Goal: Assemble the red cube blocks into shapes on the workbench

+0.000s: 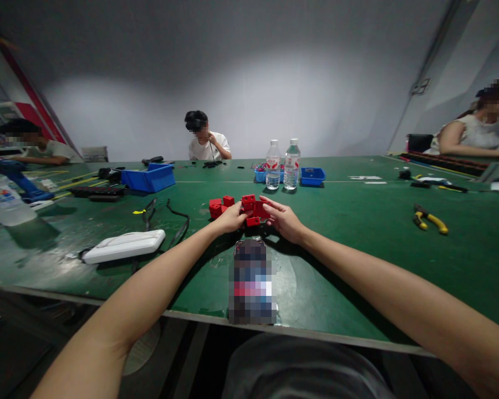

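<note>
Between the left hand [232, 218] and right hand [286, 221], a boxy, hard-edged red piece [248, 200] is showing above the glossy green desk [349, 255]. The left fingers are clamping it; the right are curving alongside, their grip unclear. Angular red blocks [217, 209] are lying beside the left hand.

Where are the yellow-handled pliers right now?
In the head view, the yellow-handled pliers lie on the green table toward the right side, beyond the right forearm and well to the right of the right hand.
</note>
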`<state>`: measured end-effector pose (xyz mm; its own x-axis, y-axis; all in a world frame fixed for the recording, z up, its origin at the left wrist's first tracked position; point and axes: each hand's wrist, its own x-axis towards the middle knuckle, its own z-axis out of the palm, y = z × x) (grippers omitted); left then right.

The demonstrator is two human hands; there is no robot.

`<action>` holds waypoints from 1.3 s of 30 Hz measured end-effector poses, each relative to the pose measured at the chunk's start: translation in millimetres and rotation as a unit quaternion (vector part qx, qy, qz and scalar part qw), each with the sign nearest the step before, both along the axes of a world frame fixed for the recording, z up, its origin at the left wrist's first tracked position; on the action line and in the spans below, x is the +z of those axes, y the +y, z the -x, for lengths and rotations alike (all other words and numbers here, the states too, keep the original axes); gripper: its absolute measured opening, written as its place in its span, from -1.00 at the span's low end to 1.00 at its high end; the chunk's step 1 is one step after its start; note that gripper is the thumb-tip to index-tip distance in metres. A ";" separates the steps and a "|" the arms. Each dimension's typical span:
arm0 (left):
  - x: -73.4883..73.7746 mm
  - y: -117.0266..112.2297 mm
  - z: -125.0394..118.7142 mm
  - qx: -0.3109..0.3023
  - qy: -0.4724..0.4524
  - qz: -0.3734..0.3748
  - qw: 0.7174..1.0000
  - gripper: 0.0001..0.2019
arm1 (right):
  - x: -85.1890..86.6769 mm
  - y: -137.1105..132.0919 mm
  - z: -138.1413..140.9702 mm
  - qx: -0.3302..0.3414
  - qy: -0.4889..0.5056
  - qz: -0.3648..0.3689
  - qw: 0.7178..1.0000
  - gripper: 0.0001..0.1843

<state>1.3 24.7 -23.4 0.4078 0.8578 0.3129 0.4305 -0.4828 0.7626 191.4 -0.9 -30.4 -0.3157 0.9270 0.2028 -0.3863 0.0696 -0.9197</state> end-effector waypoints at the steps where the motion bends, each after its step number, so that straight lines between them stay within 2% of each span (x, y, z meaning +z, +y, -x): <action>1: -0.2 0.0 0.1 0.004 0.000 0.005 1.000 -0.61 | -1.0 0.3 -0.1 -0.002 -0.008 -0.015 1.000 -0.47; 8: 1.3 -1.9 -0.3 0.015 0.010 0.008 1.000 -0.60 | -3.6 1.4 -1.9 -0.037 -0.052 -0.081 0.995 -0.58; 13: 5.0 -6.4 -1.0 0.047 0.042 0.003 0.998 -0.64 | -2.7 0.9 -2.7 -0.008 -0.077 -0.077 0.994 -0.54; 19: 6.5 -10.4 -2.1 0.041 0.055 0.012 0.998 -0.67 | -0.5 -1.3 -2.9 0.025 -0.127 -0.072 0.989 -0.48; 25: 6.0 -10.1 -1.8 0.043 0.047 -0.007 0.998 -0.73 | 7.7 -6.8 -3.1 0.027 -0.150 -0.085 0.985 -0.47; 34: 9.2 -12.8 0.5 0.046 0.093 -0.065 0.993 -0.59 | 12.9 -11.6 -6.5 0.021 -0.226 -0.141 0.964 -0.50; 39: 3.1 -8.2 1.4 0.022 0.072 -0.018 0.997 -0.63 | 5.5 -4.5 -6.9 0.020 -0.194 -0.113 0.974 -0.42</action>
<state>-0.1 16.5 -20.2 0.4122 0.8656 0.2842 0.5560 -0.4861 0.6742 198.3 -5.3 -24.9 -0.4441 0.8578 0.2588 -0.0197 0.2794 -0.9600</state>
